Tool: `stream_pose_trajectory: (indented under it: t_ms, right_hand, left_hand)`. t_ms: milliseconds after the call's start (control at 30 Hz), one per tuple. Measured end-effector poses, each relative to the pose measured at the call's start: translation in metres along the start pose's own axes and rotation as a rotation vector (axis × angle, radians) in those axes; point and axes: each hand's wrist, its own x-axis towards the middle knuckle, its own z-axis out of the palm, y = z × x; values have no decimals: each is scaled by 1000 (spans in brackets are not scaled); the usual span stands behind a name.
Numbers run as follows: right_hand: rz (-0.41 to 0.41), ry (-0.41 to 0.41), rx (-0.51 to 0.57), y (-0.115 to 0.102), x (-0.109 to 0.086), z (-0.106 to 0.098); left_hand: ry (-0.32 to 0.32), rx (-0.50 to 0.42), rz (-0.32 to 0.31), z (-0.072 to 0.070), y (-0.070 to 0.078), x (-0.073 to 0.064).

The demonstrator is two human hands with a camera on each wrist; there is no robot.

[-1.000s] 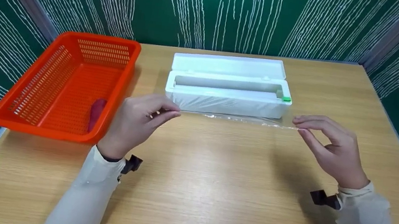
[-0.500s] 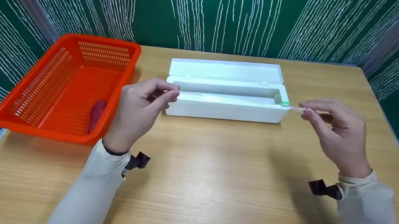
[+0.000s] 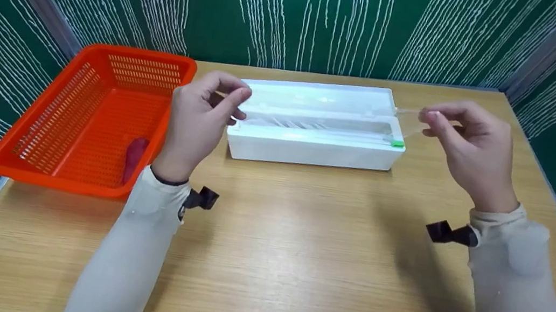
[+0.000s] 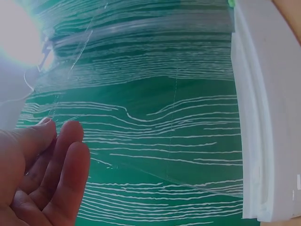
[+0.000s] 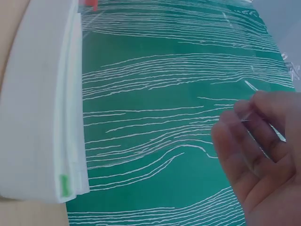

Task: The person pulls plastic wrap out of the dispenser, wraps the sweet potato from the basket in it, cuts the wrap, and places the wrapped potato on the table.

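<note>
The left hand [image 3: 201,118] and right hand [image 3: 474,151], well apart, pinch the film [image 3: 309,124] above the box [image 3: 314,153]. Uneven pulling could split it; slack could make it cling to itself. Its clear edges are hard to trace.

A see-through plastic sheet [image 3: 311,112] stretches between the left hand [image 3: 201,115] and the right hand [image 3: 472,150], which pinch its top edge. It runs down to a long white box [image 3: 314,153] on the tabletop [image 3: 295,262]. Its lid [image 3: 320,90] is open at the back, and a green bit [image 3: 397,144] sits at its right end.
</note>
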Motion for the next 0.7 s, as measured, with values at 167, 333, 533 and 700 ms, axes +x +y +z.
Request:
stream_pose_trajectory:
  t_ms: [167,333,533,700]
  right_hand:
    - [43,-14,15,-4,22,1]
    - [40,-1,12,-6,32,1]
    - [14,12,39,-9,38,1]
    - [8,19,29,-10,42,2]
  left_hand:
    - [37,-74,-9,1,-3,18]
    - [56,-116,-22,3,-3,26]
    - [79,-116,12,4,0,34]
    - [102,-123,23,4,1,39]
